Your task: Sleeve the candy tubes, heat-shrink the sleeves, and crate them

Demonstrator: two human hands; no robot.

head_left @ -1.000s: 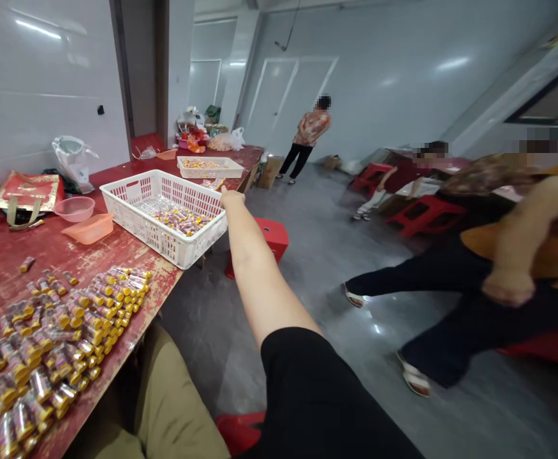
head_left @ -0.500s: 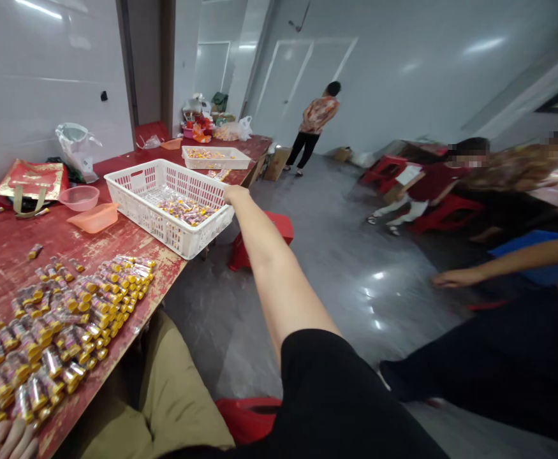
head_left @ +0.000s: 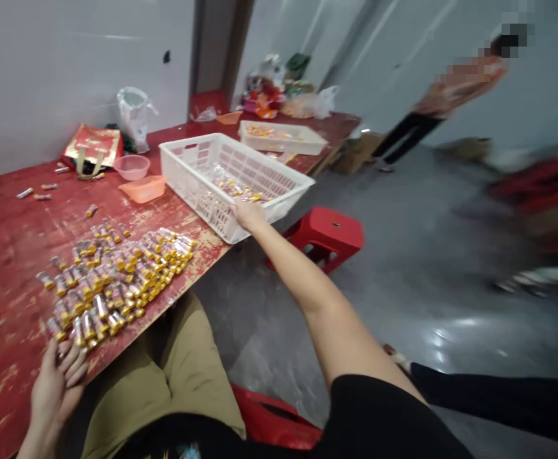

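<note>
My right hand (head_left: 250, 215) is closed over the near end rim of a white slatted plastic basket (head_left: 190, 186), close to its front corner. Inside the basket lie small wrapped tubes with yellow ends (head_left: 240, 189). My left hand (head_left: 63, 376) rests at the table's front edge with its fingers curled in, right by the near end of a heap of similar yellow-ended tubes (head_left: 116, 274). Whatever those fingers hold, if anything, is hidden. The basket stands on the worn red table (head_left: 6, 236), its front corner reaching the table edge.
Beside the basket are an orange scoop (head_left: 145, 189), a pink bowl (head_left: 132, 167) and a red bag (head_left: 92, 150). A shallower white tray (head_left: 283, 137) is behind it. A red stool (head_left: 326, 233) stands on the floor. A person (head_left: 446, 95) is farther back.
My view has swung left, bringing more of my left hand into sight. My right hand has shifted along the basket's rim from the far corner toward the front corner.
</note>
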